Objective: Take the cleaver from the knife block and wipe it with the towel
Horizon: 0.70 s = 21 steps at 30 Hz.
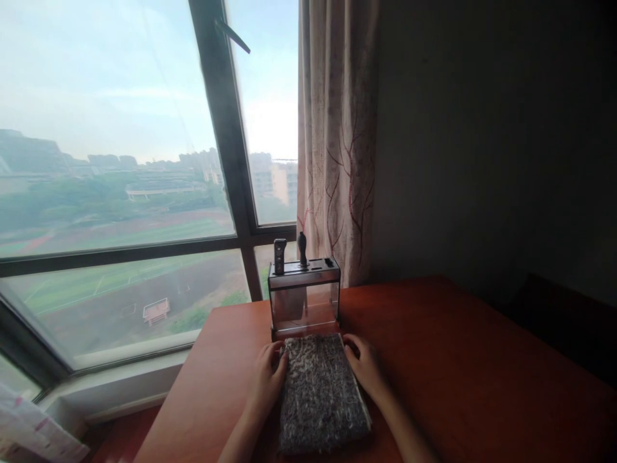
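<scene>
- Head view, looking down over the forearms: the left hand point(267, 381) rests flat against the left long edge of a dark speckled slab point(321, 392), fingers curled over its upper left corner; it presses or steadies rather than closing around anything.
- The right hand point(365, 366) mirrors it on the right long edge, fingertips on the slab's upper right corner, palm on the wood beside it; likewise loose, not clenched.
- Whether either hand actually pinches the slab's edge, I cannot tell from here; both touch it.
- The slab looks like a granite-patterned cutting board, though the blur leaves that uncertain. It lies flat on the red-brown table point(457, 360), between the two hands, its long axis running straight away from the person toward the window.
- Both hands sit at the far end of the slab, about equally near it; neither has the advantage.
- Touching or just beyond the slab's far short edge stands a clear-walled knife block point(304, 297) with a metal top, upright, square to the slab's axis.
- Two dark handles point(280, 254) stick up from the block's slots.
- Behind the block hangs a patterned curtain point(337, 141); to its left a large window point(120, 180) gives onto fields and distant buildings.
- A dark wall fills the right side.
</scene>
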{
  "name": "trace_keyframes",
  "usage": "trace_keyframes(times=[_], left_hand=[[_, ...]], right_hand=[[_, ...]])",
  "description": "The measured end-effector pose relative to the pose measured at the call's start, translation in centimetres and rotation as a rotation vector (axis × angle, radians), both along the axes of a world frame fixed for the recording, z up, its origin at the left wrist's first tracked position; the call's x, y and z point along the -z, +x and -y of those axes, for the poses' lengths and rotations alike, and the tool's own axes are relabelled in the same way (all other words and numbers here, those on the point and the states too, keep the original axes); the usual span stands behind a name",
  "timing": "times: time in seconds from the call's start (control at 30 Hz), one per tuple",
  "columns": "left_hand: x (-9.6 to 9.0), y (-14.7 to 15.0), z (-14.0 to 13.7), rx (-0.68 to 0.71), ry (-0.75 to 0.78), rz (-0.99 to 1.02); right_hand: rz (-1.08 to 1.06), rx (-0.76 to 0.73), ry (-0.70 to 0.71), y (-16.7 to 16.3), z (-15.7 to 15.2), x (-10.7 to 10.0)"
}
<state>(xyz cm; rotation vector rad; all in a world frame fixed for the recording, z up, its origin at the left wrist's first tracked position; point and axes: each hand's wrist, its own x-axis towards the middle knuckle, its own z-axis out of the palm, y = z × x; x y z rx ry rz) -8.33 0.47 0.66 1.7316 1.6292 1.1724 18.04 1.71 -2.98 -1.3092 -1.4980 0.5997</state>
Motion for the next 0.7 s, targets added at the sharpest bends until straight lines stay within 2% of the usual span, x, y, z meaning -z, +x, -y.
trace_keyframes(times=[0.37,0.53,0.7], left_hand=[[2.1,-0.2,-0.8,-0.001,0.034,-0.034],[0.2,0.1,0.1,-0.008,-0.030,-0.059],[-1.7,-0.2,1.4,-0.111,-0.238,-0.338]], right_hand=[[0.040,0.005,0.011,-0.1,0.4,-0.6],[0.065,0.023,0.003,-0.1,0.7,-1.0],[0.152,0.078,-0.061,-0.2,1.5,-1.5]])
